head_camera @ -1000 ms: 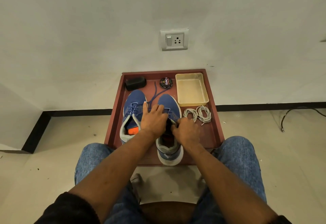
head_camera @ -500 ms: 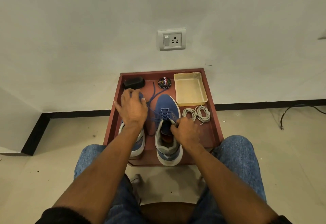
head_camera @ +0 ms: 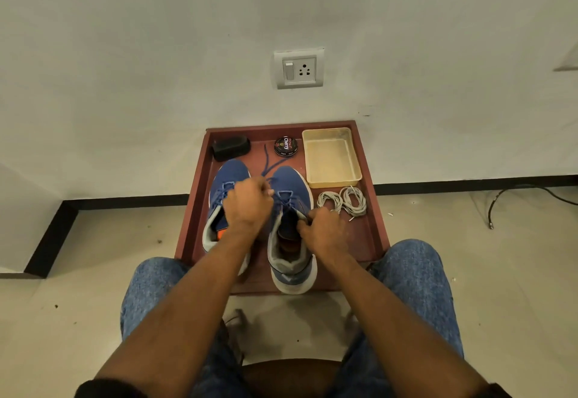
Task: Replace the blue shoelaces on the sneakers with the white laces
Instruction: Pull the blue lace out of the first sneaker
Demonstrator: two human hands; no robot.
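a seated person in blue jeans works at a pair of blue sneakers on a reddish-brown tray [head_camera: 373,228] set against a white wall. the left hand [head_camera: 248,202] hovers over the gap between the two shoes, fingers curled tight around the blue shoelace [head_camera: 268,164] of the right sneaker [head_camera: 292,184], whose loose ends trail toward the tray's far edge. the right hand [head_camera: 325,231] pinches the right sneaker's collar at the top eyelets, on the side nearer the tray's right wall. the left sneaker [head_camera: 230,175] stands just beside it, toward the tray's left wall, still laced in blue, an orange insole showing inside. the white laces [head_camera: 342,202] lie in two coils on the tray floor, to the right of the right sneaker and just beyond the right hand, untouched. at the tray's far edge sit a black brush [head_camera: 230,147] in the left corner, a round tin of shoe polish [head_camera: 285,146] near the middle, and a shallow cream plastic container [head_camera: 331,156] in the right corner. a wall socket [head_camera: 298,68] is mounted above the tray.
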